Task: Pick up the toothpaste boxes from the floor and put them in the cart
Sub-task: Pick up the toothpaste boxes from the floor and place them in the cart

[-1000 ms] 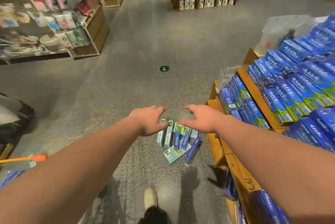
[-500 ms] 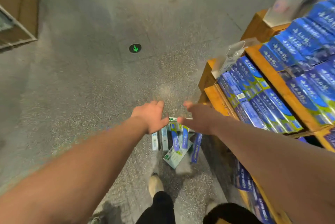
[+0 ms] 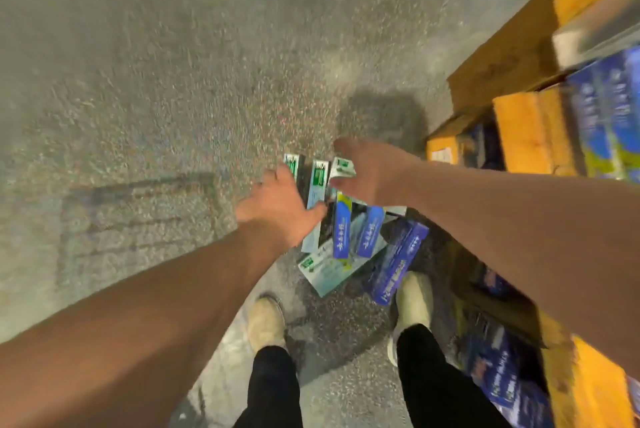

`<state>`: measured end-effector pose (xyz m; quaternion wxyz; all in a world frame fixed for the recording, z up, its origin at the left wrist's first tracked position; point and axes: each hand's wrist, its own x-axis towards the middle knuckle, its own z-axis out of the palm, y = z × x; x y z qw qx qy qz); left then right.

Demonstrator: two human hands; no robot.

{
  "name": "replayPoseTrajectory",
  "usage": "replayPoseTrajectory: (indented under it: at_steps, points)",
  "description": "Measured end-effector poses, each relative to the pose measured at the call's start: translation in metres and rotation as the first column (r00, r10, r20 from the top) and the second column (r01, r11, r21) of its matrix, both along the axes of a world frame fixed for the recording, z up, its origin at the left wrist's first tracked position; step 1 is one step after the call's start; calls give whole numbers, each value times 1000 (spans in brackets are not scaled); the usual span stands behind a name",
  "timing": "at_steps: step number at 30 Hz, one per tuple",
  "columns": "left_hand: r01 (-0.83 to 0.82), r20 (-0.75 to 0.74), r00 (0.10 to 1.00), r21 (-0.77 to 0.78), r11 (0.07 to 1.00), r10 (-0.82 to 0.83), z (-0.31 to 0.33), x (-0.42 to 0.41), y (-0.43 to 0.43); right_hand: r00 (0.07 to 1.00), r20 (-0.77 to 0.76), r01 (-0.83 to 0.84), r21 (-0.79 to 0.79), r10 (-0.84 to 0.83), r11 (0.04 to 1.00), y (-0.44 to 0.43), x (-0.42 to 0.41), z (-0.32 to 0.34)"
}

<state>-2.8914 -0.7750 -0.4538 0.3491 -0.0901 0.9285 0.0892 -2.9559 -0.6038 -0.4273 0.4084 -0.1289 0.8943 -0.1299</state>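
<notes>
At frame centre, boxes [image 3: 341, 226] heaped on floor [image 3: 173, 81], left hand [image 3: 277, 205] and right hand [image 3: 370, 174] spread above them, empty, shelf [image 3: 519, 122] at right.

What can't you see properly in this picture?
- Head view: the cart is out of frame.
- The toothpaste boxes are partly hidden by the left hand and right hand, so no exact count.
- The shelf boxes are motion-blurred and cut off by the right edge.
</notes>
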Motion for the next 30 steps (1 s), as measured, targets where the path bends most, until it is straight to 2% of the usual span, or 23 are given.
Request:
replayPoseTrajectory:
  at_steps: [7,15,20,30]
  points:
    - [-226,49,972,-38,973,228,-149,21,9,954,-11,-299,38,300,953,-13,-26,-147]
    - [-306,122,940,-109,946,319,-272,39,12,795,-85,-582,172,601,794,-47,-37,-269]
    - [-334,94,936,-78,939,340,-306,51,15,626,-231,-711,223,745,667,-59,-34,-311]
    - [-326,12,945,67,943,326,-318,53,11,518,-264,-732,356,814,581,-68,-33,-339]
